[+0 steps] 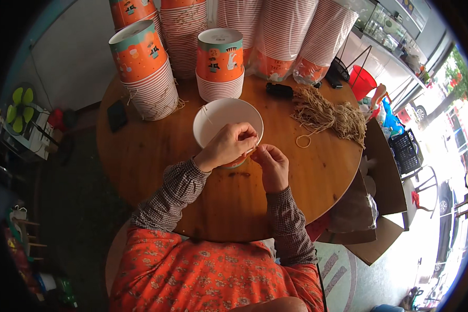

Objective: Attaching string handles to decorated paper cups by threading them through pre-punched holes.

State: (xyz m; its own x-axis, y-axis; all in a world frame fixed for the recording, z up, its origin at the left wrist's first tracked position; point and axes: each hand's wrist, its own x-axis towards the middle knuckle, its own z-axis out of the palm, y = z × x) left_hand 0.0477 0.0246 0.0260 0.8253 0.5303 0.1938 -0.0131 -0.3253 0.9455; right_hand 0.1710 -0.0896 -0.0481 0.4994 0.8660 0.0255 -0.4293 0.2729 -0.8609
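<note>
A white-lined paper bucket (pixel 205 127) with an orange outside stands mouth up on the round wooden table (pixel 234 208) in front of me. A short bit of twine shows at its far left rim. My left hand (pixel 228 144) reaches over the near right rim, its fingers pinched together. Just right of it, at the same spot on the rim, my right hand (pixel 273 165) pinches thumb against forefinger. Between the fingertips is a thin strand that looks like twine, mostly hidden. To the right lies a tangled bundle of twine (pixel 330 112), with one loose loop (pixel 302 140) beside it.
Nested orange buckets stand in a left stack (pixel 145 62) and a middle stack (pixel 220 62); plastic-wrapped stacks (pixel 286 36) rise behind. Dark objects lie at left (pixel 117 115) and by the twine (pixel 279 90). An open cardboard box (pixel 382 192) sits past the right edge.
</note>
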